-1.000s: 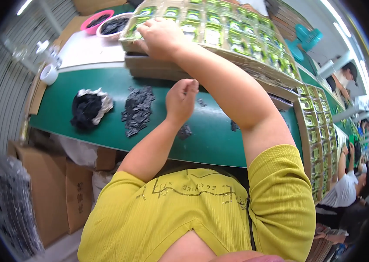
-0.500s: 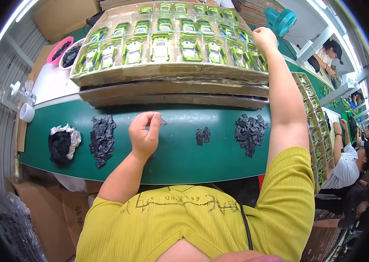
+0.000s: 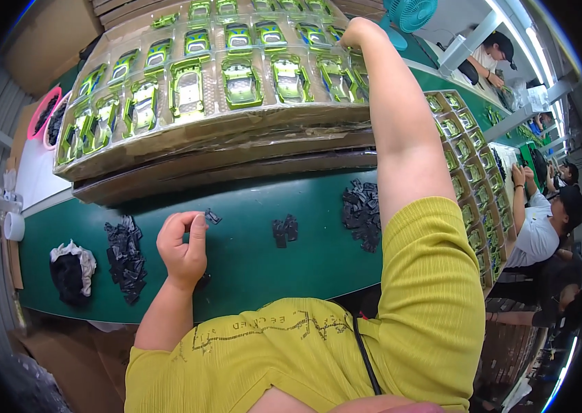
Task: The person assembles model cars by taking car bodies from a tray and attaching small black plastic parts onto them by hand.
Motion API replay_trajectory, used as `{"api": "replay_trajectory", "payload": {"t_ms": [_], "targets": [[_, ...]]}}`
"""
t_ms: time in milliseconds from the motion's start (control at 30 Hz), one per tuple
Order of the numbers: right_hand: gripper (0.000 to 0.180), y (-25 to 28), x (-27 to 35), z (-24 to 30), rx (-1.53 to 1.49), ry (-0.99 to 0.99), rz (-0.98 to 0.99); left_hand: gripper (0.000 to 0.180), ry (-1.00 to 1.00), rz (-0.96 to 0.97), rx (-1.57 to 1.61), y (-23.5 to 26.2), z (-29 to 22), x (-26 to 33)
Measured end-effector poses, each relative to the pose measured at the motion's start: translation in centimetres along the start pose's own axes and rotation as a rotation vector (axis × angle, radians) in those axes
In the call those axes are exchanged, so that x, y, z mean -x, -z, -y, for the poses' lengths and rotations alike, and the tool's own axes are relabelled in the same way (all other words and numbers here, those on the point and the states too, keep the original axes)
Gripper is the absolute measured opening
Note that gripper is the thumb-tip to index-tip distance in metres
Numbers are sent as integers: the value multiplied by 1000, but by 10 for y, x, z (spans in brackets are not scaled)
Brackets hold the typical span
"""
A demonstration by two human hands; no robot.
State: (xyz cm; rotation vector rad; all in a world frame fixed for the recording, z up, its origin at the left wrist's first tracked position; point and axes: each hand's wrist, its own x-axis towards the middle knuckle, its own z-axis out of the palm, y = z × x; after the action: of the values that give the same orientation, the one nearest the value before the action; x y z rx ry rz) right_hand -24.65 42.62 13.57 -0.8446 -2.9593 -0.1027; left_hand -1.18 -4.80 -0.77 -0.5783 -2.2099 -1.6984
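Green felt-like covering ran the length of the surface (image 3: 256,268) where a person in a yellow shirt worked over small black plastic parts. Farthest out to the left of the left hand (image 3: 182,249) lay a dark bundle in a white bag (image 3: 72,270), then one loose heap of black parts (image 3: 126,258) just beside that hand. The left grip was nearly closed, thumb and forefinger curled into a ring; whether a part sat inside it could not be told. One single black piece (image 3: 212,217) lay just to the right of those fingertips, apart from them. Further right sat a small pair of black parts (image 3: 285,230), then a second, larger heap (image 3: 362,213) against the raised right arm. The right hand (image 3: 358,30) was stretched far up over a clear tray of green toy cars (image 3: 222,76), fingers bent down onto its far edge; what, if anything, they held was hidden. Two heaps, one pair and one stray piece could be counted; the cars ran in several rows, too many to count surely. The risk seemed to be the long reach: the forearm crossing the tray could nudge it on its cardboard stack (image 3: 236,162), or sweep the nearby heap off the edge.
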Motion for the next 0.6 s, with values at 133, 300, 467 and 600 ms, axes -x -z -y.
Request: {"api": "replay_trajectory", "payload": {"t_ms": [133, 300, 467, 600], "targets": [[48, 8, 7, -4, -4, 49, 39, 10, -19, 25, -14, 1, -2, 0], [46, 14, 9, -9, -17, 63, 100, 10, 2, 57, 14, 1, -1, 1], [49, -12, -21, -2, -89, -28, 139, 11, 86, 31, 69, 3, 6, 6], [51, 14, 13, 2, -122, 79, 112, 10, 90, 29, 74, 5, 2, 8]]}}
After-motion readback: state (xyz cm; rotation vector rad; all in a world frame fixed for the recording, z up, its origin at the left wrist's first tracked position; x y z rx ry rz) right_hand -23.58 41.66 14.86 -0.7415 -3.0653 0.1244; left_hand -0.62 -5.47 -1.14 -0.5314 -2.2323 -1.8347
